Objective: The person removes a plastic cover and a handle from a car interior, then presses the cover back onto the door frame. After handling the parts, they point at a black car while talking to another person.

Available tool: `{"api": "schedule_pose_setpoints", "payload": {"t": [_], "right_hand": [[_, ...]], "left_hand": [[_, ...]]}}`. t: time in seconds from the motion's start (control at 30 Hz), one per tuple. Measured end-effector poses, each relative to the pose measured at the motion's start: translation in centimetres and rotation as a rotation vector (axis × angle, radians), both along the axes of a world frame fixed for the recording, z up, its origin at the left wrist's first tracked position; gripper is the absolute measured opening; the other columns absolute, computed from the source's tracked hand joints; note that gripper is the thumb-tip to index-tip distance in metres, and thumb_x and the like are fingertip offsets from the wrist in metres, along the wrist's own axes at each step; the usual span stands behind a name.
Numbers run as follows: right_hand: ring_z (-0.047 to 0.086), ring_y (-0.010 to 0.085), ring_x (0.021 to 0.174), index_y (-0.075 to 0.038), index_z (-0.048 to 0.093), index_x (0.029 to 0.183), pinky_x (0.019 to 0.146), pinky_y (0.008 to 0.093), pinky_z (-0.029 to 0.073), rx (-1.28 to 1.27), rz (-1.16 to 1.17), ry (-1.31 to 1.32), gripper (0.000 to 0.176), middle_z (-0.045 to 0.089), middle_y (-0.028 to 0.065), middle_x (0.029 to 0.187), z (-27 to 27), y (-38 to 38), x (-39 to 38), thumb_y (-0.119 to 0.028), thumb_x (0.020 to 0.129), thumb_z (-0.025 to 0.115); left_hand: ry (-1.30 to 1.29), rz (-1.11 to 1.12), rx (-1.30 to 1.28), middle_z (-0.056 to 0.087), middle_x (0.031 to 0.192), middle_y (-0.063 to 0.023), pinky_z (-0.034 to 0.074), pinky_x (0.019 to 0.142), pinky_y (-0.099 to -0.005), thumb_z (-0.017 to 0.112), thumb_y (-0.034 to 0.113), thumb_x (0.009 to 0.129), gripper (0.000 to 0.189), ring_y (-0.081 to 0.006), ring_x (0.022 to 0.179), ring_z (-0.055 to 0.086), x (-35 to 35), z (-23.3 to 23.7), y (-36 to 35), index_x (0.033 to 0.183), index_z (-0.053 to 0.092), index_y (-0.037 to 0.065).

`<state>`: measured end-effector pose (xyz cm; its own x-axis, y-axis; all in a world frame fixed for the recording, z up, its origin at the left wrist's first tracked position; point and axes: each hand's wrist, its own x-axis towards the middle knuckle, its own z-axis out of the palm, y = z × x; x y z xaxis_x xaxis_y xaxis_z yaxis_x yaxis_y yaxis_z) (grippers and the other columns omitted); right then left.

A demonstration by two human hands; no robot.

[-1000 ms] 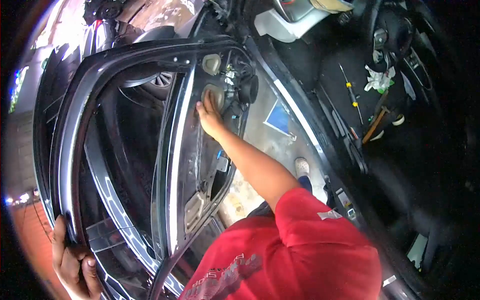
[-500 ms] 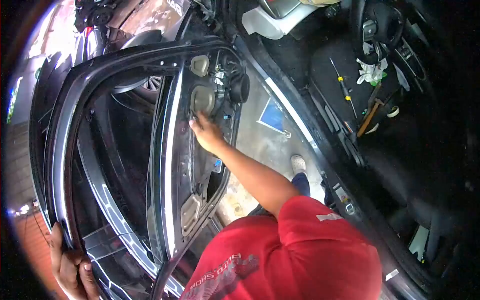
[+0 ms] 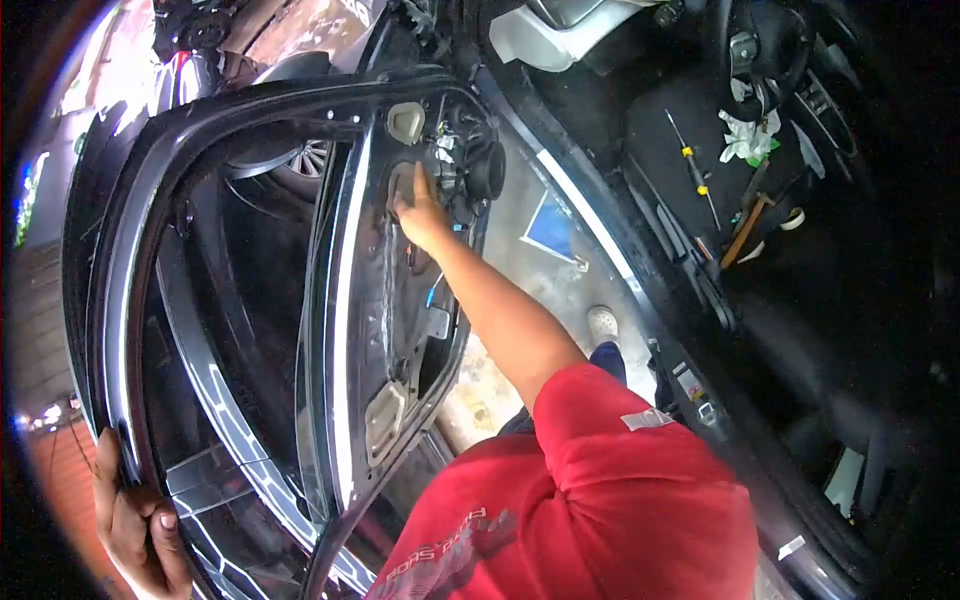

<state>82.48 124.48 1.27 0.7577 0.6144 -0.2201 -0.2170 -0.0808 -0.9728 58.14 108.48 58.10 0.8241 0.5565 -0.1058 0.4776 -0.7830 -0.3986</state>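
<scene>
Right hand: grip released, fingers extended over the middle tan patch on the bare inner side of the door. No held object visible in it. Fingertips look to be at the patch; amount of pressure, cannot tell. The upper tan patch sits just beyond; the round black speaker-like part is beside, towards the sill. The lower patch is nearer my body.

Left hand: grip clenched round the outer edge of the door frame, thumb on the near side. The door stands open in front of me and to my left, car interior on the right.

Surroundings: screwdriver with yellow on its handle, wooden-handled tool and crumpled white material on the dark interior floor. Blue sheet on the ground below the door.

Technique, my judgement: left grip should be firm enough to damp door swing, without twisting the frame. Right fingers best kept flat and light, following the patch rim evenly, since a hard poke at the middle might dent or loosen it. Wrist to be held clear of the blue-tipped part and of bare metal edges, which could scratch.
</scene>
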Motion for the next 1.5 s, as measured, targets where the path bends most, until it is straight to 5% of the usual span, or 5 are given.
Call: {"api": "schedule_pose_setpoints", "payload": {"t": [0.13, 0.2, 0.37, 0.63, 1.5], "right_hand": [[0.03, 0.0445, 0.164, -0.015, 0.015, 0.178, 0.132, 0.047, 0.029, 0.017, 0.075, -0.068, 0.093, 0.021, 0.0231, 0.182, -1.0, 0.1, 0.7, -0.055, 0.107, 0.06], [0.028, 0.0442, 0.165, -0.017, 0.019, 0.177, 0.132, 0.0466, 0.029, 0.041, 0.164, 0.02, 0.092, 0.018, 0.0262, 0.182, -0.8, -0.9, 1.4, -0.056, 0.106, 0.063], [0.03, 0.0445, 0.164, -0.015, 0.038, 0.172, 0.132, 0.0476, 0.032, -0.146, 0.059, -0.119, 0.084, 0.025, 0.0242, 0.179, -1.4, -3.9, 4.8, -0.04, 0.101, 0.074], [0.048, 0.0412, 0.154, -0.014, 0.042, 0.17, 0.126, 0.0455, 0.04, -0.165, 0.177, -0.236, 0.081, 0.047, 0.0208, 0.169, -6.3, -2.8, 8.1, -0.031, 0.098, 0.076], [0.055, 0.0278, 0.148, -0.009, 0.051, 0.164, 0.119, 0.0378, 0.044, 0.048, 0.541, 0.031, 0.07, 0.059, 0.0123, 0.163, -3.4, -3.9, 10.1, -0.004, 0.096, 0.061]], "left_hand": [[0.035, -0.287, -0.047, 0.072, 0.14, -0.0236, 0.052, 0.116, -0.0585, 0.063, 0.023, 0.11, 0.023, -0.0407, 0.139, 0.064, 2.4, 0.2, 0.7, 0.116, 0.077, 0.005], [-0.029, 0.327, -0.219, 0.041, 0.17, -0.033, 0.035, 0.126, -0.0427, 0.047, 0.012, 0.113, 0.053, -0.0361, 0.153, 0.05, 0.8, 1.3, 0.0, 0.155, 0.044, -0.02], [0.242, -0.115, -0.025, 0.04, 0.171, -0.0312, 0.047, 0.111, -0.0392, 0.043, 0.0, 0.112, 0.059, -0.026, 0.127, 0.064, -0.6, 2.0, 1.8, 0.165, 0.022, -0.019], [0.066, -0.032, 0.097, 0.051, 0.161, -0.0384, 0.034, 0.126, -0.0511, 0.059, 0.004, 0.103, 0.021, -0.0451, 0.148, 0.054, 1.2, 0.3, -0.3, 0.084, 0.056, -0.006], [0.19, -0.174, 0.204, 0.055, 0.161, -0.0312, 0.044, 0.119, -0.0498, 0.063, 0.009, 0.106, 0.022, -0.0379, 0.137, 0.063, 1.8, 0.2, 0.0, 0.088, 0.063, -0.004]]}}
